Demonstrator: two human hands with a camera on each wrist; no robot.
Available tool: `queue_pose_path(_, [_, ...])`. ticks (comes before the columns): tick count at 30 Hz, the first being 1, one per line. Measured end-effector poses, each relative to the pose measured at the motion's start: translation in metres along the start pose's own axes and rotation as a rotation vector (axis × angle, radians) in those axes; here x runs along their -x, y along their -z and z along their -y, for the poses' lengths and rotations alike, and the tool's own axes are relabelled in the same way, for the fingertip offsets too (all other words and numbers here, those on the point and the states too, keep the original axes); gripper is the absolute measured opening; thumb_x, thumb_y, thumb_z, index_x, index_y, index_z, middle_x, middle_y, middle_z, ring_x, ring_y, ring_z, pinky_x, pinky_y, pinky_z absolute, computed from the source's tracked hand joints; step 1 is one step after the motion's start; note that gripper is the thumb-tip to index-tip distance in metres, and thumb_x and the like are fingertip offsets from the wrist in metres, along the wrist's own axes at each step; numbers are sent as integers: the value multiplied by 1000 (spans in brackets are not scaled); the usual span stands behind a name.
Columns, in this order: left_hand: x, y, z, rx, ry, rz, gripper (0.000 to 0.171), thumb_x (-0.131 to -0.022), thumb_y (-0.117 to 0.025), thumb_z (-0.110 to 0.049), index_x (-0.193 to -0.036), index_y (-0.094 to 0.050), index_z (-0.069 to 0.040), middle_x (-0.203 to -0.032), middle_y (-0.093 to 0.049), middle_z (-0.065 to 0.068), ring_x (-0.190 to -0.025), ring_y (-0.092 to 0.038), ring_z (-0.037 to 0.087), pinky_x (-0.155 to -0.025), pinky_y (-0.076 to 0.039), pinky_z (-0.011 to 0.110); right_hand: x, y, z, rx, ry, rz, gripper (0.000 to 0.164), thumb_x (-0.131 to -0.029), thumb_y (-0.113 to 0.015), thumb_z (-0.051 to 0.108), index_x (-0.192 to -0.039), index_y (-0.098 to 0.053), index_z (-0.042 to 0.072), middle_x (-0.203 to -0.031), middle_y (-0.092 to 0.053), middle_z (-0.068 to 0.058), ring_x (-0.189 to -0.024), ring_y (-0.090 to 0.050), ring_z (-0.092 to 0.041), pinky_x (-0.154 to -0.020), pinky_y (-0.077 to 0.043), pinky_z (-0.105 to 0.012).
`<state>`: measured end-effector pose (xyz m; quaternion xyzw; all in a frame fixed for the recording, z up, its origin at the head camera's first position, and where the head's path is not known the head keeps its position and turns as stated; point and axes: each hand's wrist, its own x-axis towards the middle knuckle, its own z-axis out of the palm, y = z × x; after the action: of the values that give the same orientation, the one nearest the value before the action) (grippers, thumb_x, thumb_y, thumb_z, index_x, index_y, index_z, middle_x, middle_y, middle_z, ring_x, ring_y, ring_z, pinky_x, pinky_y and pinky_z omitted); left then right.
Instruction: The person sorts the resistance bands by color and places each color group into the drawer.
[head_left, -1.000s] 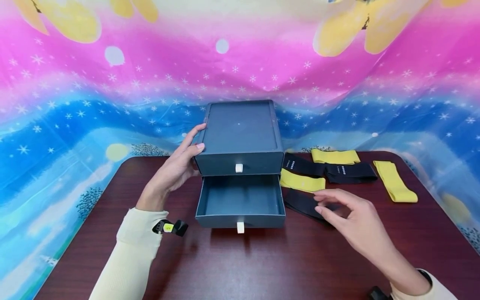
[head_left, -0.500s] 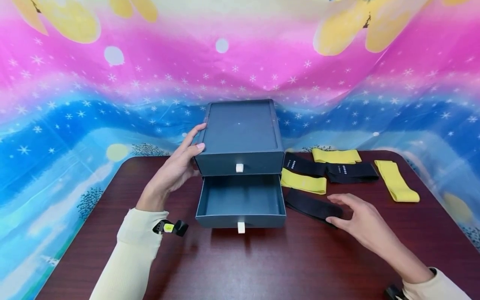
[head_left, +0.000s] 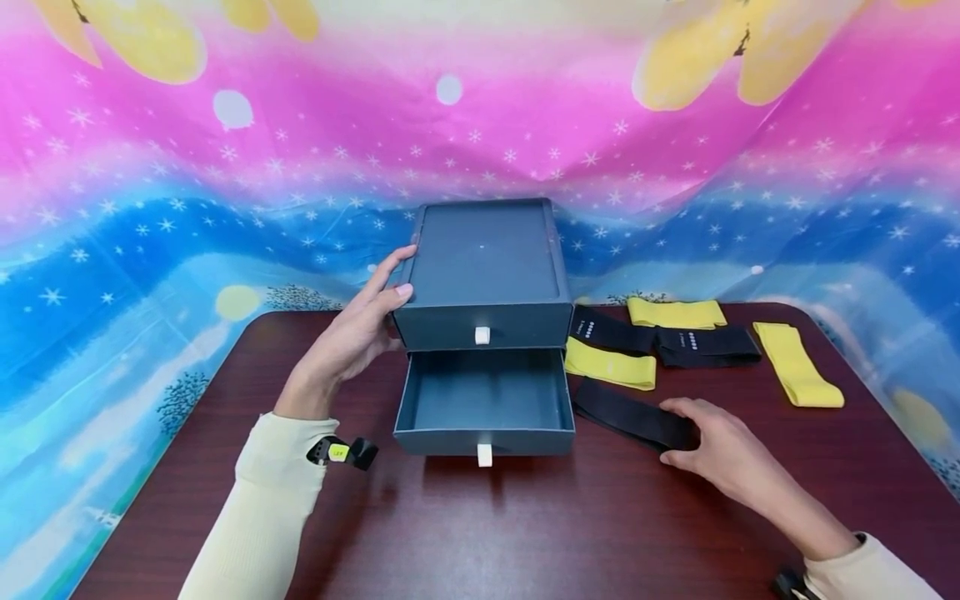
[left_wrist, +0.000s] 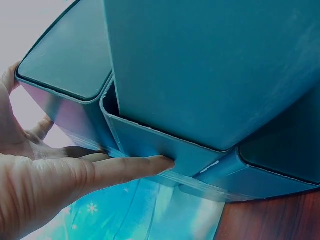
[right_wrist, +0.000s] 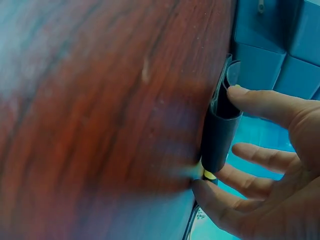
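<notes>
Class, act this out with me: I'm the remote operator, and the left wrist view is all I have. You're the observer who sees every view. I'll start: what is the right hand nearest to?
Observer: The right hand has its thumb and fingers at the right end of the nearest black loop band; whether it grips, I can't tell.
Operator: Any bands in another colour?
Observer: Yes, three yellow bands.
Operator: And at the front, what am I missing?
Observer: Two white pull tabs, one on the upper drawer and one on the lower drawer.
</notes>
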<state>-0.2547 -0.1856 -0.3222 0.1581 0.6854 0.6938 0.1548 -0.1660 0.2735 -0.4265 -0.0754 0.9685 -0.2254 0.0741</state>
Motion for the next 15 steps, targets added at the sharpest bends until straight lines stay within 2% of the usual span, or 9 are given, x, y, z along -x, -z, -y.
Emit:
queue_pose_path(4, [-1,1,0,-6,-3,-3,60,-111,-46,-35,-164,-20,-44,-162,-26,16,-140,-42,49,-103,-39,80,0,0,-1,7,-19,20,64,-84,-87,13,-140,-60,-2,-139,-58,-34,-121,-57,-51,-93,-53,-64])
queue_pose_path(8, [-2,2,-1,-1,-1,-8,61,-111,-48,-33,-164,-20,-43,-162,-26,16,-141,-40,48,-103,-39,80,1,1,0,-6,-19,9,58,-85,-85,7,-138,-61,-1,-135,-59,-33,-113,-64,-47,-88,-57,-59])
queue_pose_path(15, [-2,2,-1,-8,-4,-18,61,-111,-47,-34,-165,-20,-42,-162,-26,16,-139,-43,50,-103,-39,80,8,5,9,-79,56,-83,48,-84,-83,0,-129,-66,-1,-122,-63,-25,-101,-72,-39,-81,-62,-50])
